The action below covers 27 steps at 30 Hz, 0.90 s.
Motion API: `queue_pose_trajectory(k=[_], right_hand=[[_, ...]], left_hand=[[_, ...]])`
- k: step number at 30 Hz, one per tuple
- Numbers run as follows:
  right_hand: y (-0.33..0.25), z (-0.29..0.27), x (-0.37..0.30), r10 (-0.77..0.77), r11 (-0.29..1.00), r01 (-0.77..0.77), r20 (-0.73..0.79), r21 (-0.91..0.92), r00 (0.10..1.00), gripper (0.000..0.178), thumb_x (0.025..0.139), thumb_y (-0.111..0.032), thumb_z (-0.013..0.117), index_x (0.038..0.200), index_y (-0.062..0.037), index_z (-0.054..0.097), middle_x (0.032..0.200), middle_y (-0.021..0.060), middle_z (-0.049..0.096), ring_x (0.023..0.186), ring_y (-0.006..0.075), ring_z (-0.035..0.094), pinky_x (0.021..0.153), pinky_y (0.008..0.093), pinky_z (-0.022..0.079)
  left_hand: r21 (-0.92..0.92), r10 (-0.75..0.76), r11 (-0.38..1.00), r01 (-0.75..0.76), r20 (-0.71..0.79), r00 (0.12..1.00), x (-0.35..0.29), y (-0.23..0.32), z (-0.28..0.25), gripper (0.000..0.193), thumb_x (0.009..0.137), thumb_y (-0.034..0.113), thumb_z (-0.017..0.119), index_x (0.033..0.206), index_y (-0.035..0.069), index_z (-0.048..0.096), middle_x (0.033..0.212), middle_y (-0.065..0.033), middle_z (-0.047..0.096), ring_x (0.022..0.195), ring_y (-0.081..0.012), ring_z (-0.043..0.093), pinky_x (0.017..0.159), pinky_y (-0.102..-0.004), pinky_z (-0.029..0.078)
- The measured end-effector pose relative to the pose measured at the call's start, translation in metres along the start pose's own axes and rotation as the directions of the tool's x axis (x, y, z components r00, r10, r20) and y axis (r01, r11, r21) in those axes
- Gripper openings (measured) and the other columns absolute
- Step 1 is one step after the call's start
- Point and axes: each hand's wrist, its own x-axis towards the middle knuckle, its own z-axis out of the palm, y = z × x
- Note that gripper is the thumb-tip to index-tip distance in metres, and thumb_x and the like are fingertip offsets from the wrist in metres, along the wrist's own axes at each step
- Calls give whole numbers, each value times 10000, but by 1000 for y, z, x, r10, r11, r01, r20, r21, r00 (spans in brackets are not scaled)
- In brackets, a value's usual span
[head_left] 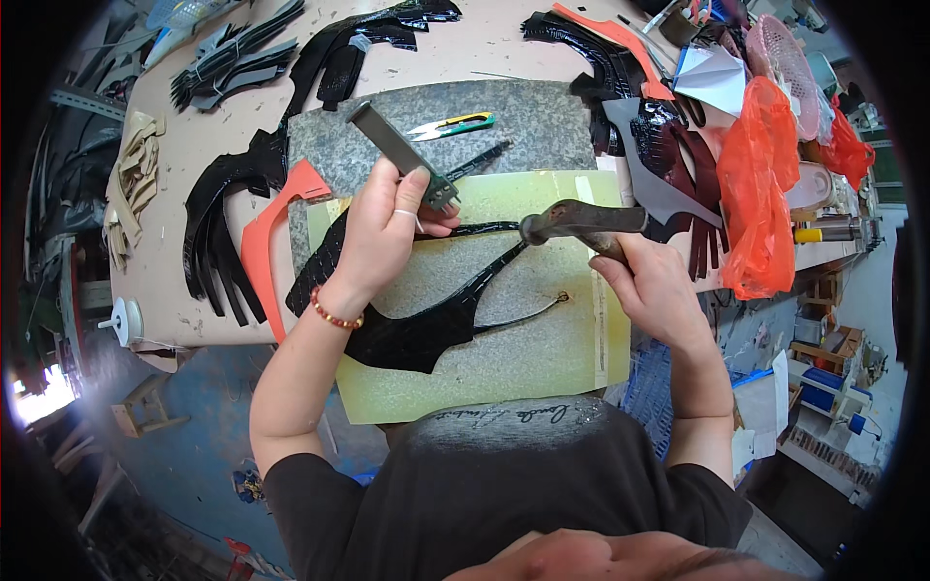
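Note:
My left hand [389, 218] is closed around a dark metal pronged punch [392, 140], tilted, with its toothed end low near the work. In my right hand [651, 290] is a hammer [572, 219], gripped by its handle, its head over the mat to the right of the punch. Beneath both hands lies a glossy black leather piece [412, 334] with long narrow arms, on a translucent yellow-green mat [572, 358]. A thin curved strip [523, 318] ending in a small ring sticks out from it. My left hand hides part of the leather.
Under the mat is a grey stone slab [387, 102]. On it lie yellow-and-green snips [455, 126] and a narrow black strip [482, 157]. Black leather pieces [228, 194], an orange template [260, 247], a grey template [654, 174] and a red plastic bag [760, 194] surround the slab.

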Motion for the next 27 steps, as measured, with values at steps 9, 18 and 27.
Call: queue_pose_trajectory(k=[9, 18, 27], right_hand=[[6, -2, -8, 17, 999, -16, 29, -37, 999, 219, 870, -190, 646, 1007, -32, 582, 730, 161, 644, 688, 365, 634, 599, 434, 491], [12, 0, -9, 10, 998, -8, 33, -63, 999, 246, 880, -240, 639, 862, -32, 510, 705, 146, 621, 676, 361, 627, 580, 447, 479], [24, -2, -27, 125, 992, -120, 135, -44, 983, 220, 888, -236, 620, 959, -40, 550, 765, 160, 648, 732, 371, 635, 630, 462, 486]], left_hand=[[-29, -2, 1000, 3, 9, 1000, -38, 23, 13, 162, 992, 147, 529, 1033, -8, 553, 882, -47, 629, 739, -94, 627, 627, -224, 540], [48, 84, 996, -78, -145, 986, -55, -24, 57, 172, 969, 132, 571, 1039, -15, 516, 905, -86, 617, 743, -129, 636, 627, -258, 566], [190, 94, 980, -60, -177, 980, -53, -28, 60, 168, 958, 129, 593, 975, -29, 537, 859, -80, 617, 661, -123, 625, 587, -253, 537]])
